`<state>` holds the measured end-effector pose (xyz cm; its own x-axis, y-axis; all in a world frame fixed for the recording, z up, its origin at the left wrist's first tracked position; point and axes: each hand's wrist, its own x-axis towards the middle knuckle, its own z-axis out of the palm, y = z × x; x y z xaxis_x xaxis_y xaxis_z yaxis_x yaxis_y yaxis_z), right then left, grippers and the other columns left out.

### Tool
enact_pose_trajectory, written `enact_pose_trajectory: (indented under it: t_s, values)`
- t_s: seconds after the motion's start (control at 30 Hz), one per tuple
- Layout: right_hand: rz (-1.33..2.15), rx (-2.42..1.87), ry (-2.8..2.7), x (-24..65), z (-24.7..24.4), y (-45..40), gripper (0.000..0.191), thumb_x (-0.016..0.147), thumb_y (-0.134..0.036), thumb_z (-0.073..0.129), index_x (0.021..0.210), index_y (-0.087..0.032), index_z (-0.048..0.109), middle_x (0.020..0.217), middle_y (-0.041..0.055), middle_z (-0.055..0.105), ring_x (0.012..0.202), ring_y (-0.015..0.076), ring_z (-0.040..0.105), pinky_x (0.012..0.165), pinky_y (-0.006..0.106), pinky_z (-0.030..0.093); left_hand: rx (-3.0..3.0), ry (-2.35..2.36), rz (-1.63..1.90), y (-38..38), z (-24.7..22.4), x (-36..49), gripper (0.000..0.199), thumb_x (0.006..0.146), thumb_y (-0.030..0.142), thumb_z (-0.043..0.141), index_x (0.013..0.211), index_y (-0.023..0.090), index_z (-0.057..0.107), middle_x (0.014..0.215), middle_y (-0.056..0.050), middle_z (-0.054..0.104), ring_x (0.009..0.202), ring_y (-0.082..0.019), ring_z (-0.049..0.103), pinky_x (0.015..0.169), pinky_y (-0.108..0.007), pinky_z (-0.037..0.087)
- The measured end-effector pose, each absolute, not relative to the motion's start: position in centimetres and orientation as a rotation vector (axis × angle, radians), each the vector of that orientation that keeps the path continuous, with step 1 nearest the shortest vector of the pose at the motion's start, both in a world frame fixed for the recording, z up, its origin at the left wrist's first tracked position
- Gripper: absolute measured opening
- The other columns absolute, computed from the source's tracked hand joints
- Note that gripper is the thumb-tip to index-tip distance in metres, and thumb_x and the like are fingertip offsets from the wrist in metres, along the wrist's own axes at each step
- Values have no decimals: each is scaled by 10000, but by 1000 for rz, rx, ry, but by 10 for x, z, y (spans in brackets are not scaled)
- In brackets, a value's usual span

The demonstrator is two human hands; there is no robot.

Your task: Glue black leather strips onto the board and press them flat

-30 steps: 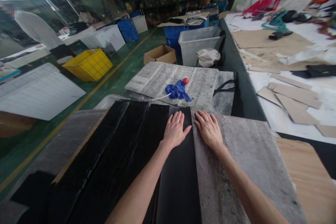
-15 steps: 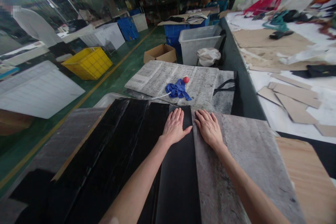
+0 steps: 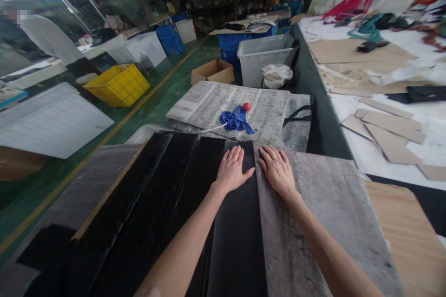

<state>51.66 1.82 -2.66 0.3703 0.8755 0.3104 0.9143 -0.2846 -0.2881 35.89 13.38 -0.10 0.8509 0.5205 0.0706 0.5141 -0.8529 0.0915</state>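
My left hand (image 3: 231, 168) lies flat, fingers stretched forward and thumb out to the right, on the far end of a long black strip of sheet material (image 3: 240, 232). Just right of the strip's edge, my right hand (image 3: 278, 170) rests with its fingers stretched out on a grey, stained board (image 3: 324, 195). Several glossy black strips (image 3: 153, 195) lie side by side to the left of the plain strip. Beyond my hands, a blue cloth (image 3: 236, 119) and a red ball-like thing (image 3: 246, 106) sit on another grey board (image 3: 205, 97).
To the right is a white-topped table (image 3: 383, 139) with pieces of brown cardboard (image 3: 392, 141) and scraps. An open cardboard box (image 3: 212, 72), a grey bin (image 3: 266, 48) and a yellow crate (image 3: 118, 84) stand on the floor. A person (image 3: 52, 37) is at the far left.
Both hands stay in nearly the same place on the strip and the board. The view has shifted very slightly; nothing else has visibly moved.
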Motion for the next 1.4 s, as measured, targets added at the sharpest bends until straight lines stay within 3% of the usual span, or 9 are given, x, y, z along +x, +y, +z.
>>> enact_pose_trajectory:
  t_s: [0.63,0.83,0.97,1.13,1.4]
  values:
    - [-100,-2216,-1530,515,-25,19,451,1057,-356,374,1434,-184,551,1484,107,579,1432,291,468,1209,517,303,2957,827,178,129,-4,354,771,1005,610,395,1519,35,404,1622,-177,387,1522,-289,335,1260,-444,271]
    - [-69,-2103,-1378,523,-26,15,484,1070,-365,305,1499,-226,478,1567,97,489,1492,247,391,1216,502,321,2959,827,182,128,-7,353,774,1015,618,362,1533,42,385,1633,-179,362,1538,-280,305,1269,-448,254]
    - [65,-2041,-1471,528,-15,19,466,1081,-378,276,1408,-237,576,1420,77,638,1373,234,543,1213,521,325,2961,828,182,128,-8,353,787,1016,625,355,1531,31,385,1634,-180,356,1537,-281,307,1270,-444,252]
    - [-1,-2096,-1691,522,-10,31,454,1065,-359,339,1448,-249,556,1507,71,564,1449,268,450,1197,528,343,2965,827,185,129,-8,354,790,1020,622,348,1541,29,365,1642,-183,334,1545,-279,288,1274,-448,241]
    - [-74,-2137,-1710,517,-25,29,472,1068,-325,302,1469,-220,527,1527,59,544,1447,271,446,1205,505,317,2975,849,225,108,1,352,637,1048,467,386,1520,41,403,1616,-196,385,1535,-290,311,1267,-458,260]
